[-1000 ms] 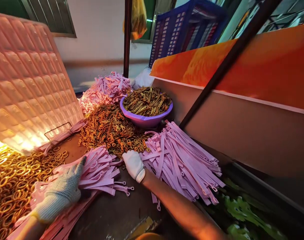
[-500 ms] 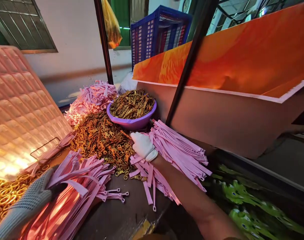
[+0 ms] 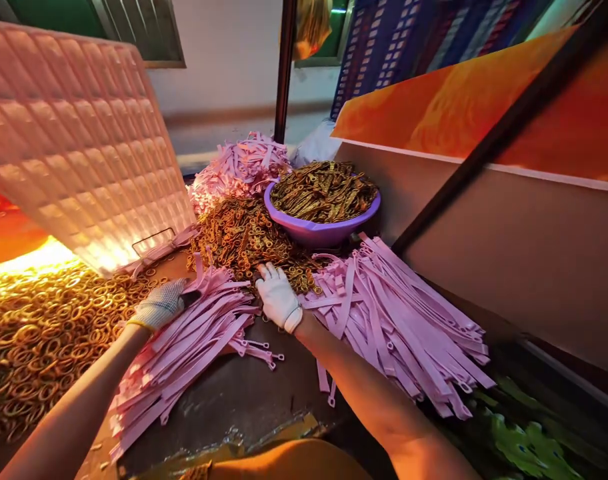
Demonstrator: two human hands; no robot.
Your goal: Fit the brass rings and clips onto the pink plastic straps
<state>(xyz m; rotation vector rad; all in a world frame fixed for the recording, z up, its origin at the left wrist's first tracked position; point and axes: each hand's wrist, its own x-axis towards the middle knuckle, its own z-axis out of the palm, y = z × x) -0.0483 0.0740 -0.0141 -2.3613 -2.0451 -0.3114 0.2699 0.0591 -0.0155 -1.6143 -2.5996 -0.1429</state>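
My left hand (image 3: pixel 160 305), in a grey dotted glove, is at the far left end of a bundle of pink straps (image 3: pixel 194 340). It looks closed on the straps, though its fingertips are partly hidden. My right hand (image 3: pixel 279 299), in a white glove, lies palm down at the near edge of a heap of brass-coloured metal clasps (image 3: pixel 239 233). Its fingers point forward, slightly apart, and nothing shows in them. Right of that hand spreads a second bundle of pink straps (image 3: pixel 399 320) with small loops at their ends.
A purple basin (image 3: pixel 324 233) piled with clasps stands behind the heap. More pink straps (image 3: pixel 249 160) lie at the back. Loose metal rings (image 3: pixel 49 333) cover the left side, below a leaning ribbed plastic panel (image 3: pixel 94 147). A dark post (image 3: pixel 489 147) slants across the right.
The view has turned left and closer. My left hand has moved forward to the far end of the strap bundle, and those straps lie flatter. My right hand's fingers have straightened over the clasps.
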